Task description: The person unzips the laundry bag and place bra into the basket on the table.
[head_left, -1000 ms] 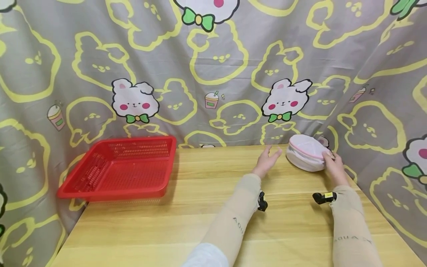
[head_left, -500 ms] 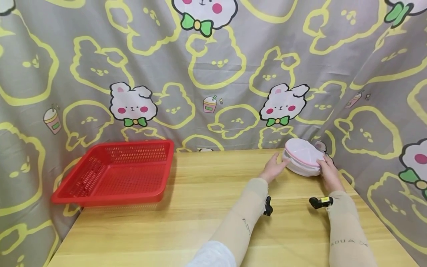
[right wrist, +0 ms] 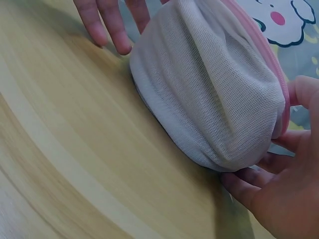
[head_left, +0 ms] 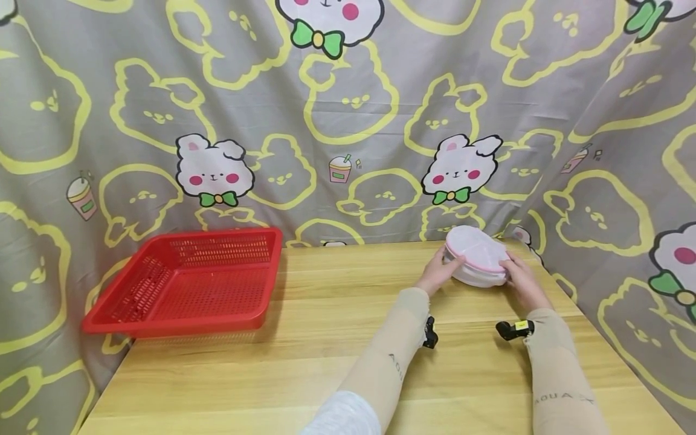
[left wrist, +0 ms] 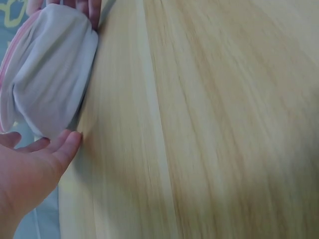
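Note:
A round white mesh laundry bag (head_left: 477,249) with a pink zip round its top edge is between my two hands at the back right of the table. In the head view my left hand (head_left: 436,270) holds its left side, thumb at the front. My right hand (head_left: 523,279) grips the opposite side. The right wrist view shows the bag's creased mesh wall (right wrist: 204,89), with the right thumb by the pink zip and the fingers curled under the lower edge. From the left wrist view, the left fingertips (left wrist: 70,142) meet the bag's bottom edge, close over the wood.
A red perforated plastic basket (head_left: 217,290) stands at the left of the wooden table (head_left: 304,362). Behind the table and along its sides hangs a grey curtain (head_left: 364,205) with cartoon prints. Small black cameras (head_left: 513,330) sit on both wrists.
My left hand has come in from the left and taken hold of the bag's near left side. Since then the bag has shifted left, my right hand travelling with it.

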### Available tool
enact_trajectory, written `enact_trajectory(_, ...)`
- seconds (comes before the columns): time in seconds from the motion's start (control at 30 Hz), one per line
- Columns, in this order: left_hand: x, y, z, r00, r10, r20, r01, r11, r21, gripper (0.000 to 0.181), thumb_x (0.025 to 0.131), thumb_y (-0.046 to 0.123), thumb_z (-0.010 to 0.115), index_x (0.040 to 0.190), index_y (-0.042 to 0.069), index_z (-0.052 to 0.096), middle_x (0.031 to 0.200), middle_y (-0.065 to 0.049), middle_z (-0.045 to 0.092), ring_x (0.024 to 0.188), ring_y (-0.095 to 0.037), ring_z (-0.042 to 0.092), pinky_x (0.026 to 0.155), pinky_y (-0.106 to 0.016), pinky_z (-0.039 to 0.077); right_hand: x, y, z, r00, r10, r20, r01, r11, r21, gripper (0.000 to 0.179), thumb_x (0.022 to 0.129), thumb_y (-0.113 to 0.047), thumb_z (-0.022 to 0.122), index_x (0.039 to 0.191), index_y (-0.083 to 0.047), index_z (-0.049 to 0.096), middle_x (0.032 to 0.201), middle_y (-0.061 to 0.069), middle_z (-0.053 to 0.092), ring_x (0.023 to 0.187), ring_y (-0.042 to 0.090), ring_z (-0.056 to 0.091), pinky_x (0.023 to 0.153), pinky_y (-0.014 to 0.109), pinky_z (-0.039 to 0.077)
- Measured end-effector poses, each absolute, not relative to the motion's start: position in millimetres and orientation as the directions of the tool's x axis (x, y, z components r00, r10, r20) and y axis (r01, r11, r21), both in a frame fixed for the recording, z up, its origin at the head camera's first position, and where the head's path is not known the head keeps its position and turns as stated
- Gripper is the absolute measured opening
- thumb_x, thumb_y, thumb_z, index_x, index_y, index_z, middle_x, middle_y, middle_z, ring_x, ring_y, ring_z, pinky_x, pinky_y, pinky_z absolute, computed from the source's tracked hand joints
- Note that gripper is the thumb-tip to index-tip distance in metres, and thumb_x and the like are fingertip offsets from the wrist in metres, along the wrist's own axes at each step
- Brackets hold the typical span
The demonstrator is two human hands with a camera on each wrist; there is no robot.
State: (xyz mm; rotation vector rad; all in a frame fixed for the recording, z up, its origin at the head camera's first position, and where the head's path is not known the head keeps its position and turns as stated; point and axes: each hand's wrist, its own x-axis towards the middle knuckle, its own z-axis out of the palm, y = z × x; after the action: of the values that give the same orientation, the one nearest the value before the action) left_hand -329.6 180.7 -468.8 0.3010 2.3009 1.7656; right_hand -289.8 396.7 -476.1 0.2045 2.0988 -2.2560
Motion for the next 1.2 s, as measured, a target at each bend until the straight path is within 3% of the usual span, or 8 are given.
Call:
enact_trajectory(0.07, -330.8, 177.7, -469.2, -0.955, 0.293, -0.052, 0.023, 0.248, 0.969, 0.07, 0.092, 0.051, 0.059, 0.15, 0.019, 0.037, 0.152, -0.005, 0.044, 0.141, -0.023, 0.041, 0.115, -0.039, 0.034, -290.8, 393.5, -475.5, -0.99, 0.048, -0.133, 0.13, -0.048, -0.99, 0.075, 0.104, -0.032, 0.043, 0.156, -0.012, -0.008, 0.164, 0.012, -0.01, 0.121, 0.001, 0.035, 0.097, 0.012, 0.036)
enact_trajectory(0.2, -332.9, 168.9, -469.8, -0.953, 0.296, -0.066, 0.005, 0.235, 0.972, 0.068, 0.092, 0.052, 0.057, 0.149, 0.019, 0.039, 0.151, -0.005, 0.045, 0.14, -0.024, 0.042, 0.114, -0.04, 0.036, -292.4, 385.7, -472.1, -0.987, 0.048, -0.151, 0.153, 0.036, -0.988, 0.073, 0.104, -0.033, 0.039, 0.156, -0.012, -0.008, 0.163, 0.015, -0.011, 0.139, 0.017, 0.024, 0.112, 0.022, 0.03)
enact_trajectory(0.3, -334.5, 159.7, -469.6, -0.944, 0.324, -0.06, 0.014, 0.221, 0.975, 0.067, 0.092, 0.05, 0.058, 0.149, 0.018, 0.04, 0.151, -0.006, 0.046, 0.14, -0.024, 0.042, 0.114, -0.039, 0.036, -293.9, 379.7, -471.8, -0.987, 0.038, -0.157, 0.159, 0.061, -0.985, 0.072, 0.105, -0.033, 0.037, 0.155, -0.012, -0.009, 0.163, 0.015, -0.011, 0.144, 0.019, 0.017, 0.11, 0.02, 0.031)
enact_trajectory(0.43, -339.1, 147.4, -468.9, -0.922, 0.385, -0.048, 0.044, 0.226, 0.973, 0.064, 0.093, 0.048, 0.059, 0.148, 0.019, 0.043, 0.149, -0.006, 0.048, 0.137, -0.022, 0.046, 0.109, -0.037, 0.042, -295.1, 372.5, -471.8, -0.99, 0.04, -0.136, 0.139, 0.084, -0.987, 0.071, 0.105, -0.032, 0.037, 0.156, -0.009, -0.007, 0.163, 0.018, -0.007, 0.136, 0.016, 0.026, 0.089, 0.009, 0.037)
enact_trajectory(0.5, -342.3, 141.7, -468.7, -0.91, 0.411, -0.055, 0.046, 0.233, 0.971, 0.063, 0.093, 0.048, 0.059, 0.147, 0.018, 0.044, 0.148, -0.007, 0.049, 0.134, -0.023, 0.048, 0.103, -0.038, 0.047, -295.2, 368.4, -470.6, -0.99, 0.042, -0.132, 0.135, 0.091, -0.987, 0.072, 0.104, -0.032, 0.038, 0.156, -0.009, -0.006, 0.163, 0.019, -0.006, 0.135, 0.015, 0.028, 0.087, 0.008, 0.038)
enact_trajectory(0.6, -345.7, 132.3, -467.3, -0.894, 0.441, -0.078, 0.027, 0.227, 0.974, 0.06, 0.093, 0.046, 0.059, 0.145, 0.016, 0.047, 0.147, -0.008, 0.05, 0.13, -0.024, 0.052, 0.096, -0.041, 0.051, -295.7, 361.0, -470.0, -0.991, 0.033, -0.131, 0.133, 0.069, -0.989, 0.072, 0.104, -0.032, 0.039, 0.156, -0.011, -0.006, 0.163, 0.017, -0.007, 0.139, 0.017, 0.024, 0.09, 0.01, 0.036)
enact_trajectory(0.77, -345.9, 115.9, -464.9, -0.874, 0.468, -0.131, -0.032, 0.213, 0.976, 0.058, 0.094, 0.042, 0.06, 0.143, 0.015, 0.048, 0.146, -0.009, 0.051, 0.131, -0.027, 0.051, 0.098, -0.047, 0.05, -296.0, 348.0, -469.8, -0.99, 0.027, -0.139, 0.14, 0.036, -0.989, 0.072, 0.104, -0.03, 0.041, 0.157, -0.011, -0.004, 0.164, 0.014, -0.005, 0.143, 0.018, 0.018, 0.097, 0.013, 0.033)
enact_trajectory(1.2, -333.2, 92.1, -469.1, -0.888, 0.416, -0.197, -0.142, 0.159, 0.977, 0.061, 0.09, 0.041, 0.065, 0.142, 0.015, 0.049, 0.134, -0.01, 0.059, 0.114, -0.028, 0.058, 0.095, -0.044, 0.05, -289.2, 321.1, -467.8, -0.99, 0.016, -0.14, 0.14, -0.02, -0.99, 0.072, 0.103, -0.023, 0.044, 0.157, -0.009, -0.002, 0.164, 0.017, 0.0, 0.126, 0.008, 0.034, 0.088, 0.007, 0.04)
